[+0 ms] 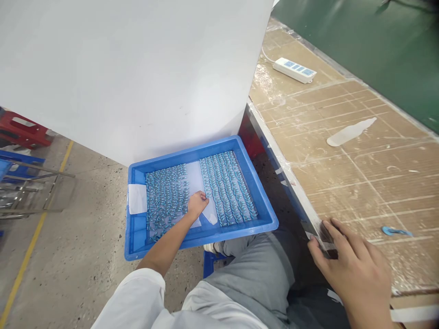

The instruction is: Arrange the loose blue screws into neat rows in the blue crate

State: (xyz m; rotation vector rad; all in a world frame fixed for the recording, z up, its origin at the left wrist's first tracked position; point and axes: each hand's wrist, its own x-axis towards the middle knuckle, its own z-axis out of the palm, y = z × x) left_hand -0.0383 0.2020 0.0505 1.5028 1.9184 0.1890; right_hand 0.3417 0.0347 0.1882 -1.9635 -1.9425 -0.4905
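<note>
My left hand [196, 204] reaches down into a blue plastic tray [264, 205] that stands low beside my knee. Its fingers are curled together over rows of small blue parts [226, 187] laid on white sheets, and what they pinch is hidden. More of the same parts [166, 194] fill the tray's left half. My right hand [350, 267] rests on the near edge of the cardboard-covered table [360, 173], fingers spread flat and holding nothing. One small blue part [396, 231] lies on the table just right of that hand.
A white power strip [294, 70] and a pale strip of film [350, 131] lie further back on the table. A large white panel [137, 68] stands behind the tray. Metal racks [30, 192] and a red crate [22, 130] sit on the concrete floor at left.
</note>
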